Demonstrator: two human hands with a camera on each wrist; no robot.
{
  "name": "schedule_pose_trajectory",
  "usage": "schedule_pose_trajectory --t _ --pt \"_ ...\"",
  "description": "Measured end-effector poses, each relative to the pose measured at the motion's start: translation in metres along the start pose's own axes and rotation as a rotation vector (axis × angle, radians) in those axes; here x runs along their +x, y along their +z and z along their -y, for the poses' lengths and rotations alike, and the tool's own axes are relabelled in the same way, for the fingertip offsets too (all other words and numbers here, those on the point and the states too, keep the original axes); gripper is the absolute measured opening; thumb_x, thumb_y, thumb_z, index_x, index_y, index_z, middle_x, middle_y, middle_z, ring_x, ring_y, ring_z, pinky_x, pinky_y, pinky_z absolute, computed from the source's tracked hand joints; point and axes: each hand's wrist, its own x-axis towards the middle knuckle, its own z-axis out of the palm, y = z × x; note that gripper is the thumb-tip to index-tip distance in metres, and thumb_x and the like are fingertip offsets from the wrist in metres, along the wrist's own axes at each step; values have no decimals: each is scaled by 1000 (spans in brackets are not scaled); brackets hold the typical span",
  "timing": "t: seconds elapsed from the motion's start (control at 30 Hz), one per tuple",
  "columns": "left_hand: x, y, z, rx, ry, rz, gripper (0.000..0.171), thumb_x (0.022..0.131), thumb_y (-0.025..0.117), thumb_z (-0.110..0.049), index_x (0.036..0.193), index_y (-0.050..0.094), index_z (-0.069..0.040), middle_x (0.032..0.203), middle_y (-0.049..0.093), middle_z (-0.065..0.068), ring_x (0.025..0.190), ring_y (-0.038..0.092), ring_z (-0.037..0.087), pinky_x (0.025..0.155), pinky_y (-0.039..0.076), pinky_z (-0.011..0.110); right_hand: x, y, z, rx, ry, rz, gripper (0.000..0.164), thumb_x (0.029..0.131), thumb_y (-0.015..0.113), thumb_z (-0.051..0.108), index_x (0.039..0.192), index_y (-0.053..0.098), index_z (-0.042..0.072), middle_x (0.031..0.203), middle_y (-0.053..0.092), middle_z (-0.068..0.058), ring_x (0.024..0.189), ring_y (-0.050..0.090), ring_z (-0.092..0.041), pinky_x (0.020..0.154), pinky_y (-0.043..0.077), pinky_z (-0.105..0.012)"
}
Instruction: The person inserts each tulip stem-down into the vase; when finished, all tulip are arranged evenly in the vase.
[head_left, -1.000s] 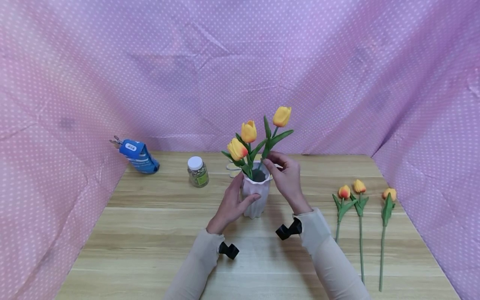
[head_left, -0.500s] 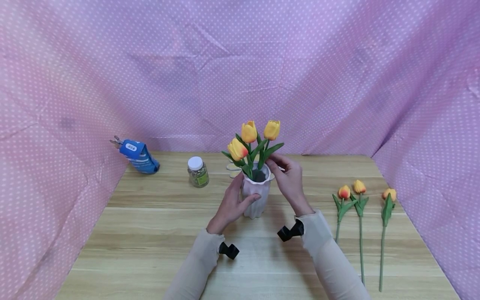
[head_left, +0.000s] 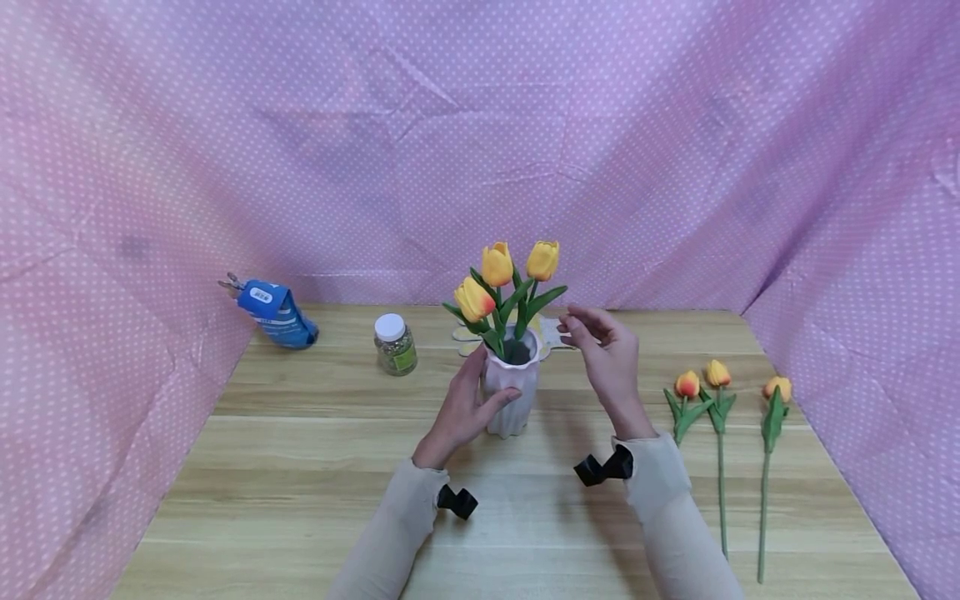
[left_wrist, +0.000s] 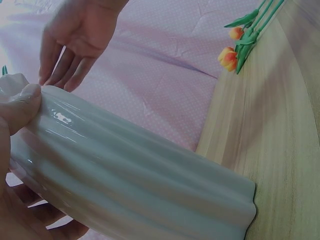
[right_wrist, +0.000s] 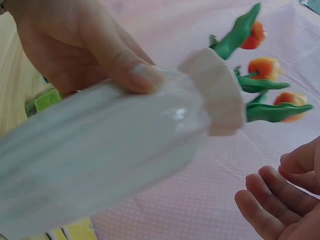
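A white fluted vase stands on the table with three yellow-orange tulips in it. My left hand grips the vase near its rim, thumb across the front and fingers round the far side, as the left wrist view shows. To the right of the vase, my right hand is in the air with loosely bent fingers and nothing in them. In the right wrist view the right hand's fingers are apart from the vase's rim. The stems inside the vase are hidden.
Three more tulips lie on the wooden table at the right. A jar with a white lid and a clipped blue bag stand at the left. Behind the vase lies a flat flower-shaped piece. Pink dotted cloth surrounds the table.
The third tulip has sunk lower into the vase and shifted left. My right hand has let go of it and drawn back to the right. The left hand stays on the vase.
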Motion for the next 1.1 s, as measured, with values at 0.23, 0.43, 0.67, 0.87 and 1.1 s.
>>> schedule_pose_trajectory --t 0.23,0.43,0.67,0.87,1.1 --pt "0 -1 -1 -18 -3 3 81 93 71 -35 158 28 -14 156 44 13 145 43 34 118 37 59 -1 -19 8 40 -12 -75 15 93 62 -7 105 69 0 84 76 10 78 72 -3 71 62 -20" --pt "0 0 -2 -10 -38 9 82 92 72 -33 158 27 -14 156 43 13 146 41 34 118 36 59 -3 -38 17 78 -22 -121 21 93 64 -5 111 64 -16 87 76 5 78 74 -6 72 62 -21" --pt "0 0 -2 -15 -28 14 82 93 71 -35 158 26 -15 156 43 13 146 42 34 117 37 59 -6 -65 22 90 -30 -196 13 92 66 -2 105 71 -1 87 75 0 77 74 -9 71 62 -22" --pt "0 -1 -2 -19 -30 9 81 93 72 -32 158 27 -15 156 44 12 146 42 33 118 37 59 -11 -87 18 116 -35 -252 14 92 66 -4 104 72 1 85 76 -2 76 74 -11 70 62 -22" --pt "0 0 0 -11 21 4 81 93 71 -38 158 27 -13 157 43 13 146 42 34 118 36 58 -22 -112 7 95 33 -324 13 91 67 -4 102 71 1 85 75 -3 73 74 -10 66 62 -21"
